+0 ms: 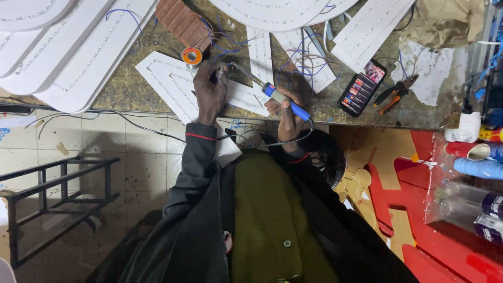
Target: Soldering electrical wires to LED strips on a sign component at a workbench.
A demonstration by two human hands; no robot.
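left hand [209,94]: fingers pinching something thin – can't tell what – over white panel [173,84]
right hand [285,112]: fingers wrapped round blue soldering iron [277,97]

Blue plastic-handled soldering iron [285,102] with metal tip, matt white plastic panel [173,84], rough, scuffed wooden bench [131,86]

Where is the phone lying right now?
Head view: the phone lies screen-up on the workbench, right of the right hand, beside the orange-handled pliers.
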